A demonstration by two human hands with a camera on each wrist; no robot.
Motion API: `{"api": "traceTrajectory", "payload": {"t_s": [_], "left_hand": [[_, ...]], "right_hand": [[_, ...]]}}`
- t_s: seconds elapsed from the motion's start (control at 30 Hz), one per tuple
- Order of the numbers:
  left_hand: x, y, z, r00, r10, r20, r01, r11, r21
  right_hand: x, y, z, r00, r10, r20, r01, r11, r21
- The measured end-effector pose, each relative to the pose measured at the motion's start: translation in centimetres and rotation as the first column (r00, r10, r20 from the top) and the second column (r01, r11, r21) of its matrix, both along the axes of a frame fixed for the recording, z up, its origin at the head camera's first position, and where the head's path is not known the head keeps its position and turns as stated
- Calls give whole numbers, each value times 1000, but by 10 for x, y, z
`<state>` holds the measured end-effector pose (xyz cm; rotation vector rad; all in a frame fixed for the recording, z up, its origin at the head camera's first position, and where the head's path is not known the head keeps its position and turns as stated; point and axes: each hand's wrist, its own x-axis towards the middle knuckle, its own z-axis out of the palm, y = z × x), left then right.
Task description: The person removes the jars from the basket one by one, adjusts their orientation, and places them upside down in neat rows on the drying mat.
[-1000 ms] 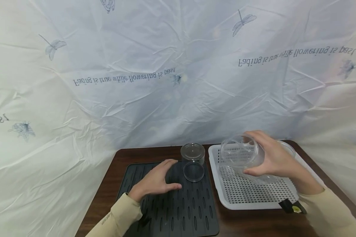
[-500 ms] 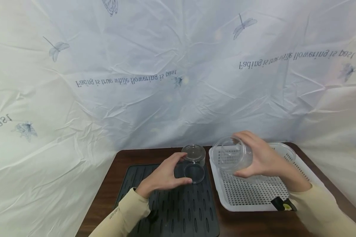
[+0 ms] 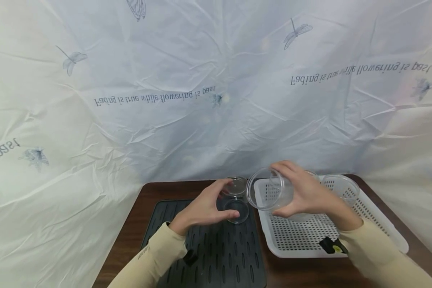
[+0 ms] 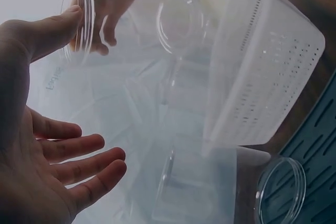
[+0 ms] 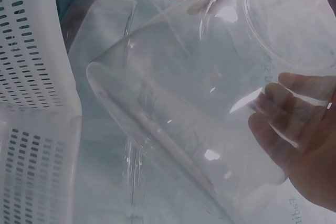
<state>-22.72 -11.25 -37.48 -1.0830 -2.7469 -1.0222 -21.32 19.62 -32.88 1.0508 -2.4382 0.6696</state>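
My right hand (image 3: pixel 302 192) grips a clear plastic jar (image 3: pixel 264 190) round its side, above the left part of the white basket. The jar is tilted on its side, its round mouth facing left. My left hand (image 3: pixel 209 206) is held over the dark mat with thumb and fingers spread, just left of that mouth. In the left wrist view its thumb overlaps the jar's rim (image 4: pixel 86 19); whether it touches I cannot tell. Partly behind the left fingers, a clear round container (image 3: pixel 237 187) stands at the mat's back edge. A clear circular rim (image 3: pixel 238 214) shows in front of it.
The white perforated basket (image 3: pixel 273 248) stands at the right of the brown table (image 3: pixel 129 232), with another clear container (image 3: pixel 342 186) at its back right. A dark grooved mat (image 3: pixel 216 264) lies to its left. A white printed sheet (image 3: pixel 187 132) hangs behind.
My right hand has carried the jar leftward from over the basket, toward the mat. My left hand has moved right and slightly up, toward the jar.
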Motion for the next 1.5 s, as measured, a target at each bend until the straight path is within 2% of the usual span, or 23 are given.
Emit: {"api": "traceTrajectory", "payload": {"t_s": [0.2, 0.43, 0.57, 0.7, 1.07, 1.5], "left_hand": [[0, 5, 3, 999, -22, 35, 20, 998, 56], [-3, 13, 8, 999, -50, 12, 49, 994, 101], [-2, 16, 11, 998, -61, 31, 57, 991, 122], [-1, 18, 13, 997, -67, 46, 61, 990, 129], [0, 20, 16, 995, -89, 32, 84, 987, 136], [3, 24, 16, 991, -110, 75, 96, 979, 178]], "right_hand": [[0, -10, 1, 1000, 21, -20, -20, 999, 39], [-1, -20, 0, 998, 27, -59, -22, 996, 87], [-1, -26, 0, 995, 38, -90, -28, 994, 109], [-1, -30, -1, 993, 39, -111, -23, 990, 142], [-3, -45, -3, 980, 51, -191, -16, 983, 181], [-3, -49, -7, 972, 42, -230, 3, 982, 191]]}}
